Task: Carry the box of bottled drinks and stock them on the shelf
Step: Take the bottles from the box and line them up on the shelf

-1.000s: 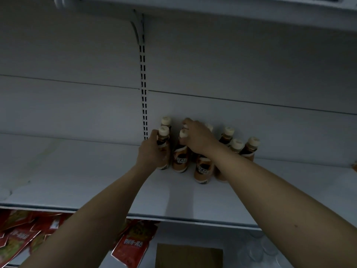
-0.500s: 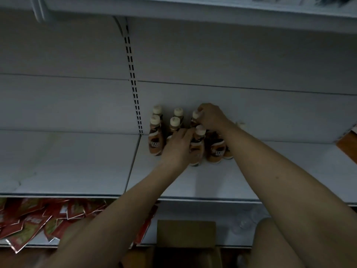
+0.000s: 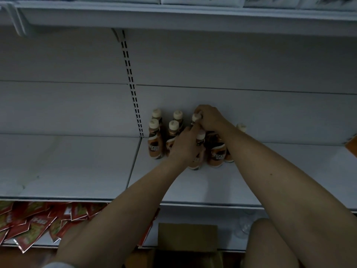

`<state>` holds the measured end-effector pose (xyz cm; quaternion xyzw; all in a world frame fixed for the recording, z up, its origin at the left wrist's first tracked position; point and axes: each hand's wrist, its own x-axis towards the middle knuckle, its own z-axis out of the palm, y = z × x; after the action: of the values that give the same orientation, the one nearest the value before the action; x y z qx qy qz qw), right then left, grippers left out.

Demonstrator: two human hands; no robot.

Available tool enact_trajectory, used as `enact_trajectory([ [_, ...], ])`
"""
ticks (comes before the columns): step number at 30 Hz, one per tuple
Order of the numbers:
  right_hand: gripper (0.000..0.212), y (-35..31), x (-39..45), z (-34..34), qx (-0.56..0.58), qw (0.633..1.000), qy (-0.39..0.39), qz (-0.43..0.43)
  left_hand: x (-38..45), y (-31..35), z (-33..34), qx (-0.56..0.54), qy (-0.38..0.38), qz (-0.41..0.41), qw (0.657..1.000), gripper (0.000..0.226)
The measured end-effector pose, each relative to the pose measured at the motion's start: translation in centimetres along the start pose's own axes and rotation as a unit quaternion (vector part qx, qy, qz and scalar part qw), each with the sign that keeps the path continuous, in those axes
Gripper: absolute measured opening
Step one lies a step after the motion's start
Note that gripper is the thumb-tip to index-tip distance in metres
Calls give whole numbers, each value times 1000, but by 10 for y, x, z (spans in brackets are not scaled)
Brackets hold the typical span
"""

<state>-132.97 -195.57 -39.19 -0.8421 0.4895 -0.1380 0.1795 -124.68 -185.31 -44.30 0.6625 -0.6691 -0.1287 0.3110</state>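
Note:
Several brown bottled drinks with cream caps [image 3: 154,141] stand upright in a cluster at the back of a white shelf [image 3: 202,187], just right of the slotted upright. My left hand [image 3: 184,146] wraps a front-row bottle [image 3: 199,149] from the left. My right hand [image 3: 209,118] grips the cap of a back-row bottle [image 3: 196,117]. Two bottles to the right are partly hidden behind my right forearm. The cardboard box [image 3: 187,237] sits open below the shelf, near my knee.
The slotted upright [image 3: 132,88] divides the shelf bays. Another shelf [image 3: 193,15] hangs overhead. Red snack packets [image 3: 34,221] are heaped on the lower shelf at left. An orange object [image 3: 352,145] pokes in at the right edge.
My left hand left the leftmost bottle and moved right onto a front-row bottle. My right hand shifted to a back-row cap. The view has drifted right and down.

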Motion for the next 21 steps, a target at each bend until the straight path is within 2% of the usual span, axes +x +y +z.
enact_trajectory([
  [3,31,2,6,-3,11,1000,-9,9,9,1,-1,36,10,17,999,50],
  [11,26,1,14,-3,52,998,-6,18,24,-11,-13,243,49,36,968,57],
  [21,29,3,17,-4,66,997,-23,15,36,-17,-15,294,25,9,955,54],
])
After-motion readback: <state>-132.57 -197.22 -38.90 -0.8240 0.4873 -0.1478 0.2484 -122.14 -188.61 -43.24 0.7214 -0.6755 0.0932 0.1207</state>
